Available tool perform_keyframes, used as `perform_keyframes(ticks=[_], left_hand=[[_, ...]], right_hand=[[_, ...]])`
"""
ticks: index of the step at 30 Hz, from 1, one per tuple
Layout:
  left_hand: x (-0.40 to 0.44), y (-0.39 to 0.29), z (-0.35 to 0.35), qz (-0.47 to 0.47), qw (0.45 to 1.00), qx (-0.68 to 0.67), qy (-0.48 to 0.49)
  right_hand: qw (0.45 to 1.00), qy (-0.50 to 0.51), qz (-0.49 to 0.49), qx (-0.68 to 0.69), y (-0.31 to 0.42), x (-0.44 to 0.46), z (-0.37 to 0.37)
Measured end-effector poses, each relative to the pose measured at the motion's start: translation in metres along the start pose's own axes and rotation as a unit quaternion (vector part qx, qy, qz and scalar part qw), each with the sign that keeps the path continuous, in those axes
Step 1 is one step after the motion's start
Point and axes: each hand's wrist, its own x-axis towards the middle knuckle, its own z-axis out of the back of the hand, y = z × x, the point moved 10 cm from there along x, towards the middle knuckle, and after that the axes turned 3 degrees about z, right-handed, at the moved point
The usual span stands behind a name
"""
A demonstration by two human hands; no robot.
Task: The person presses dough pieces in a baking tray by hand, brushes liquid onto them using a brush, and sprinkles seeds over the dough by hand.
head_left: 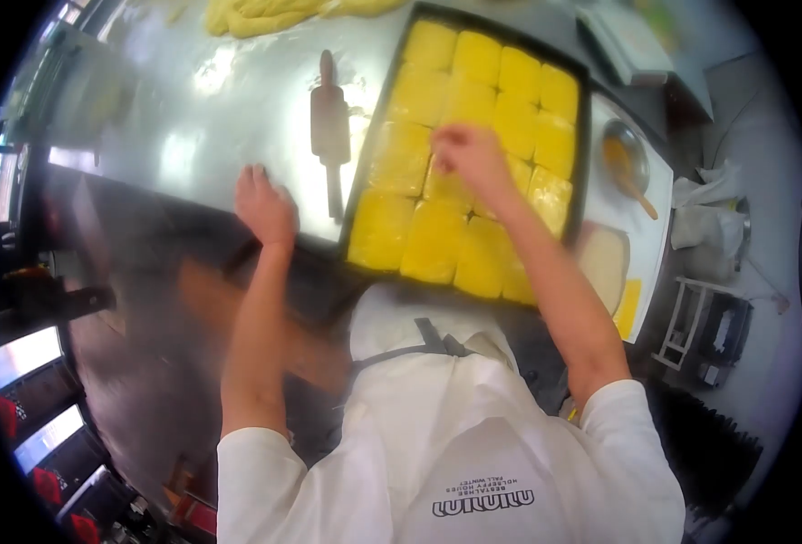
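yellow slabs (430, 68) in a dark tray (583, 136) beneath the right hand (473, 159), grip curled, cannot tell if pinching; left hand (267, 207) on the counter (193, 136), grip loosely spread, near a rolling pin (330, 122).

1. The left hand (267, 207) rests at the near edge of the metal table (229, 109), fingers spread forward.
2. The right hand (470, 159), blurred, is above the tray (584, 118), fingers curled; contact is unclear.
3. Yellow slabs (430, 238) fill the tray in close rows.
4. A rolling pin (330, 125) lies left of the tray.
5. Yellow dough (283, 16) lies far left.
6. Right of the tray, a bowl (639, 148) holds a spoon (638, 198).
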Motion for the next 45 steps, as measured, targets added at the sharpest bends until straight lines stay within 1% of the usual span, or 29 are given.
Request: perform_keyframes(ticks=[1, 2, 4, 5, 6, 8, 9, 10, 12, 13, 16, 18, 21, 22, 24, 25, 26, 27, 30, 33, 34, 36, 39, 42, 43, 45], left_hand=[[0.001, 0.004, -0.004, 0.012, 0.999, -0.021, 0.029], [0.0, 0.005, 0.0, 0.019, 0.999, -0.024, 0.027], [0.005, 0.003, 0.002, 0.021, 0.999, -0.036, 0.017], [0.005, 0.002, 0.002, 0.023, 0.999, -0.031, 0.021], [0.004, 0.002, 0.001, 0.027, 0.999, -0.025, 0.024], [0.004, 0.007, -0.002, 0.041, 0.999, -0.02, 0.027], [0.003, 0.01, -0.004, 0.046, 0.998, -0.023, 0.031], [0.002, 0.011, -0.004, 0.044, 0.998, -0.027, 0.037], [0.005, 0.01, -0.003, 0.048, 0.998, -0.02, 0.042], [0.005, 0.009, -0.003, 0.053, 0.997, -0.017, 0.044], [0.006, 0.011, 0.0, 0.067, 0.996, -0.02, 0.062], [0.008, 0.013, -0.003, 0.078, 0.993, -0.026, 0.081], [0.008, 0.011, -0.005, 0.082, 0.993, -0.03, 0.083], [0.008, 0.011, -0.004, 0.083, 0.993, -0.029, 0.077], [0.012, 0.007, 0.004, 0.065, 0.997, -0.027, 0.038], [0.011, 0.004, 0.011, 0.055, 0.998, -0.026, 0.021], [0.011, 0.002, 0.013, 0.055, 0.998, -0.025, 0.027], [0.011, 0.002, 0.015, 0.056, 0.998, -0.023, 0.03], [0.009, 0.01, 0.003, 0.075, 0.996, -0.032, 0.046], [0.006, 0.013, -0.007, 0.084, 0.992, -0.031, 0.09], [0.005, 0.013, -0.008, 0.096, 0.99, -0.026, 0.103], [0.003, 0.012, -0.008, 0.081, 0.994, -0.016, 0.076], [0.001, 0.012, -0.008, 0.072, 0.995, -0.006, 0.062], [-0.001, 0.009, -0.01, 0.076, 0.994, -0.009, 0.075], [-0.001, 0.009, -0.011, 0.079, 0.993, -0.01, 0.083], [-0.003, 0.01, -0.014, 0.079, 0.994, -0.017, 0.08]], right_hand=[[0.998, -0.056, 0.032, 0.026, 0.009, 0.009, 0.006], [0.998, -0.024, 0.022, -0.046, 0.006, 0.018, -0.005], [0.982, 0.027, 0.009, -0.185, -0.001, 0.029, -0.02], [0.979, 0.094, -0.031, -0.176, -0.014, 0.027, -0.034], [0.993, 0.02, -0.011, -0.115, -0.003, 0.03, -0.022], [0.993, -0.112, 0.031, 0.01, 0.013, 0.035, -0.004], [0.985, -0.162, 0.066, 0.01, 0.026, 0.032, 0.004], [0.995, -0.095, 0.028, -0.017, 0.016, 0.036, -0.011], [0.996, 0.029, -0.042, -0.068, -0.003, 0.042, -0.033], [0.997, -0.006, -0.013, -0.079, 0.004, 0.046, -0.023], [0.987, -0.145, 0.062, 0.028, 0.046, 0.056, 0.02], [0.98, -0.149, 0.121, 0.049, 0.09, 0.053, 0.031], [0.952, -0.192, 0.233, 0.039, 0.156, 0.036, 0.045], [0.941, -0.222, 0.254, 0.008, 0.159, 0.035, 0.047], [0.913, -0.279, 0.292, -0.053, 0.141, 0.034, 0.044], [0.941, -0.194, 0.259, -0.1, 0.093, 0.06, 0.026], [0.964, -0.15, 0.177, -0.132, 0.047, 0.072, 0.007], [0.977, -0.103, 0.095, -0.161, 0.026, 0.078, -0.014], [0.946, -0.245, 0.188, -0.098, 0.048, 0.059, 0.011], [0.954, -0.168, 0.183, -0.168, 0.046, 0.065, 0.012], [0.945, -0.186, 0.183, -0.2, 0.049, 0.066, 0.019], [0.924, -0.212, 0.18, -0.261, 0.054, 0.068, 0.025], [0.941, -0.147, 0.131, -0.275, 0.047, 0.093, 0.018], [0.97, 0.017, 0.049, -0.238, 0.015, 0.107, -0.009], [0.977, -0.005, 0.046, -0.206, 0.016, 0.1, -0.001], [0.973, -0.122, 0.093, -0.172, 0.038, 0.071, 0.037]])
